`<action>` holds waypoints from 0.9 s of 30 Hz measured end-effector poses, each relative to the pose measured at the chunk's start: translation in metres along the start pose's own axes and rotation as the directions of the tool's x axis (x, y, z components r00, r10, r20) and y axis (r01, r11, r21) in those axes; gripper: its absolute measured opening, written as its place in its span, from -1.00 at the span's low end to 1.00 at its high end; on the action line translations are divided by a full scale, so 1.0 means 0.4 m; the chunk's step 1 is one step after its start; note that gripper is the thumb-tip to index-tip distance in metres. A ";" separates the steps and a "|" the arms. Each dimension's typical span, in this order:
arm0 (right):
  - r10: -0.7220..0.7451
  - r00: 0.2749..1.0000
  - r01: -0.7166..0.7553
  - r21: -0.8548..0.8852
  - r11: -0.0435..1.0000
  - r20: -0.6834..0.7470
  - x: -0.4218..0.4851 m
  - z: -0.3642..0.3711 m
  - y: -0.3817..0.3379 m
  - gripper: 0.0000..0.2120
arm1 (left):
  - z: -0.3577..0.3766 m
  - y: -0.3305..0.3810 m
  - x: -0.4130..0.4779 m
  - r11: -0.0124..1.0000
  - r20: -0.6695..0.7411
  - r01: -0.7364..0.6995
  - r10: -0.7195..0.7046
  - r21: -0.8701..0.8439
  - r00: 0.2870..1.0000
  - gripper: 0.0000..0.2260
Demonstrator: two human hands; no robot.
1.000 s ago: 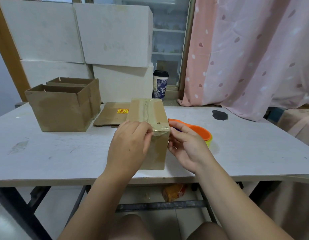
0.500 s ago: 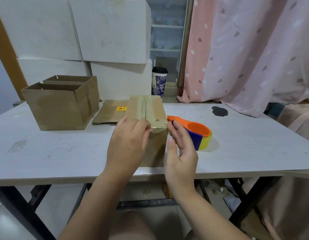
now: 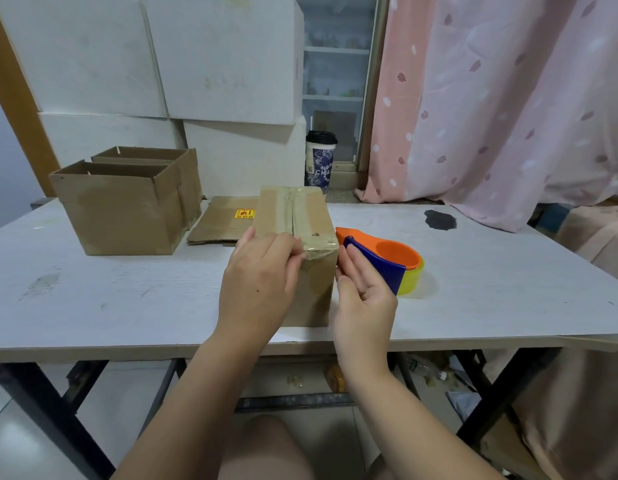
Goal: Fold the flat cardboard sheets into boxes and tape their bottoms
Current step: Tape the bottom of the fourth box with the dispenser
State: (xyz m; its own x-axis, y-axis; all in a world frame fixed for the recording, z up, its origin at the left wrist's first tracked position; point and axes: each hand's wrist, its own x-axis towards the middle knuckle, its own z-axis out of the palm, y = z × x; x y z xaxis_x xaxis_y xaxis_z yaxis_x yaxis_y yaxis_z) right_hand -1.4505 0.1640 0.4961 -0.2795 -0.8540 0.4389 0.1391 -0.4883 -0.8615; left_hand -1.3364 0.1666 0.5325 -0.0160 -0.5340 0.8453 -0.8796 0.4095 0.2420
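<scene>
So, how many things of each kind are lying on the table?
Open boxes: 2
Taped box: 1
Flat cardboard sheet: 1
Tape dispenser: 1
Total: 5

We face a white table (image 3: 127, 306) on dark legs (image 3: 58, 424). Behind it we see stacked white blocks (image 3: 224, 57), a wooden post (image 3: 20, 109), glass-fronted shelves (image 3: 335, 74), a pink leaf-print curtain (image 3: 508, 116), and a pale floor (image 3: 13, 445) below.
</scene>
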 end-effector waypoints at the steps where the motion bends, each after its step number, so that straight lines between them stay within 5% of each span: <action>1: -0.006 1.000 0.007 -0.034 0.999 0.016 -0.005 -0.003 0.006 -0.48 | 0.000 -0.001 -0.002 1.000 -0.003 -0.008 0.008 0.000 1.000 -0.93; 6: -0.202 0.956 0.269 -0.357 0.895 0.212 0.005 -0.047 0.037 -0.46 | -0.003 -0.006 0.003 0.999 0.012 -0.032 0.032 0.011 0.999 -0.91; 11: -0.211 0.950 0.272 -0.275 0.922 0.231 0.110 -0.058 -0.020 -0.64 | -0.015 -0.008 0.012 1.000 0.059 -0.027 0.026 0.011 0.998 -0.92; 16: -0.165 0.797 0.419 -0.335 0.844 0.581 0.161 -0.054 -0.045 -0.72 | -0.043 -0.017 0.025 0.996 0.182 -0.087 0.091 -0.028 0.979 -0.90; 19: -0.136 0.789 0.383 -0.306 0.872 0.600 0.161 -0.059 -0.040 -0.72 | -0.071 -0.049 0.020 0.965 0.262 0.070 -0.001 -0.253 0.965 -0.76; 22: -0.086 0.801 0.286 -0.253 0.924 0.593 0.163 -0.057 -0.046 -0.69 | -0.088 -0.081 0.011 0.838 0.129 0.279 -0.248 -0.470 0.960 -0.84; 27: -0.037 0.823 0.190 -0.212 0.959 0.567 0.167 -0.054 -0.039 -0.63 | -0.087 -0.114 0.005 0.718 0.252 0.417 -0.333 -0.557 0.909 -0.60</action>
State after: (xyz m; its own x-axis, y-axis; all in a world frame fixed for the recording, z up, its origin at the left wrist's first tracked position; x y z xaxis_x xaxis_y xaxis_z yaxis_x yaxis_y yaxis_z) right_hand -1.4918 0.1185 0.5334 0.3038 -0.7863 0.5380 -0.1209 -0.5920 -0.7968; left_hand -1.2797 0.1724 0.5396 0.1582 -0.8079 0.5677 -0.3739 0.4831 0.7917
